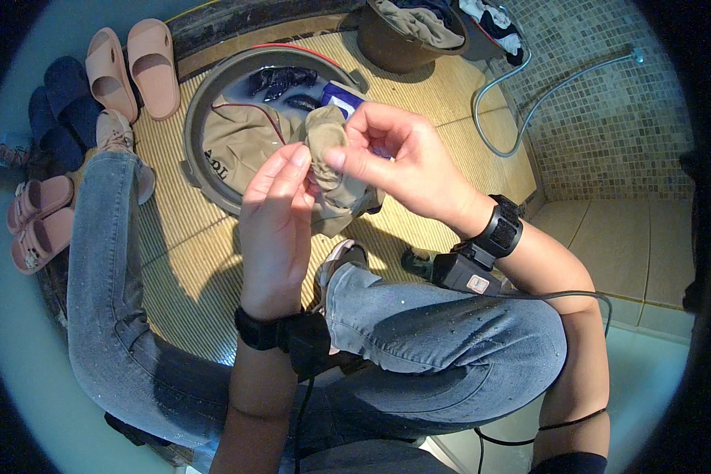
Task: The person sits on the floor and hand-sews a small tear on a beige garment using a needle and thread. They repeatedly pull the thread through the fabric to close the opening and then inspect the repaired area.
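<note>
Both hands work at a gathered, elastic-looking end [332, 169] of a khaki cloth garment. My left hand [278, 207] pinches it from the left with thumb and fingertips. From the right, my right hand [415, 160] grips the same bunched fabric between thumb and bent fingers. The rest of the garment [240, 133], with dark red piping and printed lettering, drapes inside a grey plastic basin [192, 127] and hangs over its near rim. Cloudy water fills the basin's far part, where dark wet cloth [281, 80] lies. A blue-and-white packet or bar [343, 98] shows partly behind my right hand.
A brown bucket [394, 50] of clothes stands at the back. Beside it, a hose [480, 112] runs along the mosaic-tiled wall [598, 118]. Pink slides [154, 71] and other slippers line the left side. My jeans-clad legs flank the ribbed floor tiles [195, 255]; wrist devices trail cables.
</note>
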Tool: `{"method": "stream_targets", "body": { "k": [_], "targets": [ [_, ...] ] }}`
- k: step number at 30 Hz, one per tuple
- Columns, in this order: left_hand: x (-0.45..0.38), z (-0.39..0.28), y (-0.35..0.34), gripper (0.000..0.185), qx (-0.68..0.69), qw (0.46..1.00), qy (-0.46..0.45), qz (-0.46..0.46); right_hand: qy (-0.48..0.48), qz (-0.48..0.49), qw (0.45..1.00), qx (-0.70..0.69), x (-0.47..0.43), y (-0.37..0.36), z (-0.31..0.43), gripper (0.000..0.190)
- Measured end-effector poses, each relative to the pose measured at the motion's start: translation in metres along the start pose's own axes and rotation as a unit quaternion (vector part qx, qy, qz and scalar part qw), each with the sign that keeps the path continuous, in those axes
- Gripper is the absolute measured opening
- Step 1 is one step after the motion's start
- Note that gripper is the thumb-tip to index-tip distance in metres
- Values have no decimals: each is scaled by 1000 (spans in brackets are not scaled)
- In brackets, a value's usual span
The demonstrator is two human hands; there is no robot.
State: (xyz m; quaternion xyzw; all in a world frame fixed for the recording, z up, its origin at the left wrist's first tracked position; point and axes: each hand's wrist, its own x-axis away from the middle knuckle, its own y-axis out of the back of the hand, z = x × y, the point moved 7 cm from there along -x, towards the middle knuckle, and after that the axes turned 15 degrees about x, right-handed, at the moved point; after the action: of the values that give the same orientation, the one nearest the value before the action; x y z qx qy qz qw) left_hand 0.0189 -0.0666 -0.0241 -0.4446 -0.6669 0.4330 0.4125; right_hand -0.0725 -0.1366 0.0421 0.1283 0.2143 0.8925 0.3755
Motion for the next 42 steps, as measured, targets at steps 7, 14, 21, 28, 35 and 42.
{"method": "stream_targets", "body": {
  "k": [7, 14, 21, 28, 35, 42],
  "targets": [
    [0, 0, 4, 16, -12, 1000, 2, -16, 28, 39, 999, -6, 2, -3, 0, 14],
    [2, -3, 2, 16, -46, 998, -22, -37, 3, 55, 998, -3, 2, -2, -4, 11],
    [7, -8, -8, 17, -84, 992, -57, -81, -50, 31, 997, -57, 3, 2, -9, 11],
    [12, -17, -11, 14, -305, 944, -109, -66, -46, 36, 996, -71, 3, 0, -1, 11],
    [12, -14, -14, 15, -185, 980, -51, -58, -48, 49, 991, -113, 4, -2, -3, 11],
    [11, -14, -10, 14, -86, 995, -43, -15, -44, 54, 990, -121, 1, -4, 4, 13]
  ]
}}
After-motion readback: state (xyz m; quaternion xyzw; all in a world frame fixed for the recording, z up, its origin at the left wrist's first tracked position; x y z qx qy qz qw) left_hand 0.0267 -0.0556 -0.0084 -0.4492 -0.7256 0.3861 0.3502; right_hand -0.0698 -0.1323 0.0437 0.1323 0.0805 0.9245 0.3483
